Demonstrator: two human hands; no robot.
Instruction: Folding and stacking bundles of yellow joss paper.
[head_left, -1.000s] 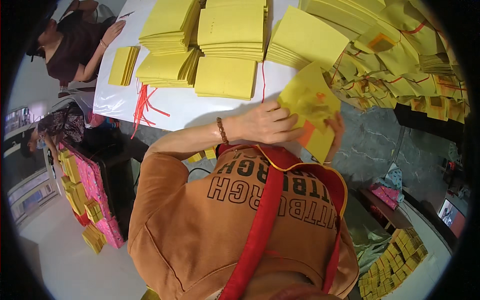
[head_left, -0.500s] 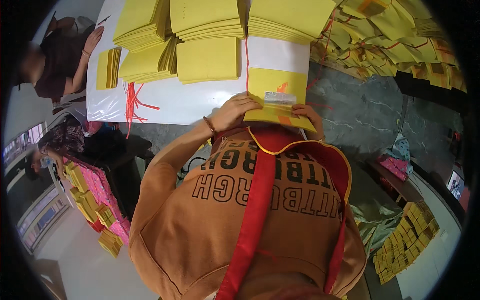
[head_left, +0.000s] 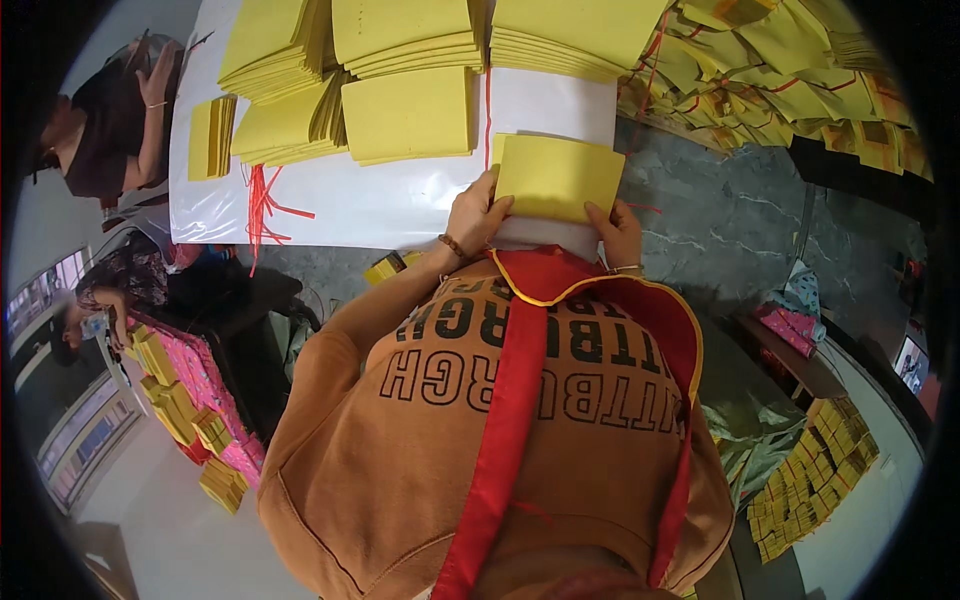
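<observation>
Paper [head_left: 562,178], a smooth yellow rectangle, is at the near right corner of the glossy white table [head_left: 390,205], pinched between thumb and fingers of the left hand [head_left: 476,213] and right hand [head_left: 621,232]. Thin red strips [head_left: 258,205] dangle left; layered yellow stacks [head_left: 408,115] lie farther off.

We wear an orange-brown sweatshirt [head_left: 345,490] with dark chest lettering [head_left: 435,375]; a red apron [head_left: 560,272] with yellow piping [head_left: 545,304]; a brown beaded bracelet [head_left: 451,244] on the left wrist [head_left: 462,228]; a thin band [head_left: 628,267] on the right.
</observation>
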